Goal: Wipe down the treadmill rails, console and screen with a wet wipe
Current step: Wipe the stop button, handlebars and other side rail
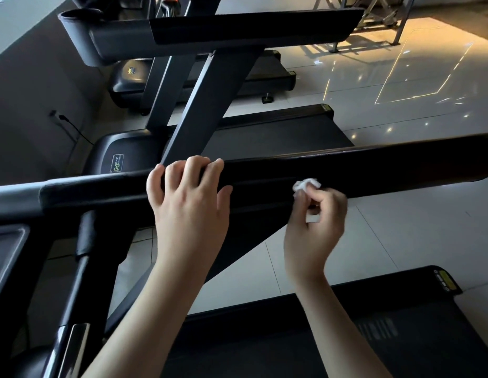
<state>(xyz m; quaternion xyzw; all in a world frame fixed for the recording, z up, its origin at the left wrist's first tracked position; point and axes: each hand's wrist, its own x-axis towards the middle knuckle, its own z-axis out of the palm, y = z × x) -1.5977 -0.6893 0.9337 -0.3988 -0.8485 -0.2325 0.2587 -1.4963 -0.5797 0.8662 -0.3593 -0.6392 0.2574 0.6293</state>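
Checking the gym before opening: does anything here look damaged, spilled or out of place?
Nothing stands out. The rail looks intact; the left hand grips its top, and the right hand pinches the crumpled wipe against its side.

Head view, tilted — looking down, close over the rail (346, 170).

My rail (373, 170) bare and open rightward past my right hand (315, 230) and its wipe (305, 184), my left hand (188, 203) gripping the rail blocks the way left, slanted upright (199, 105) crowding behind those fingers, free gap beneath over floor tiles (387, 241), padded handle (86, 233) perhaps cramping far left.
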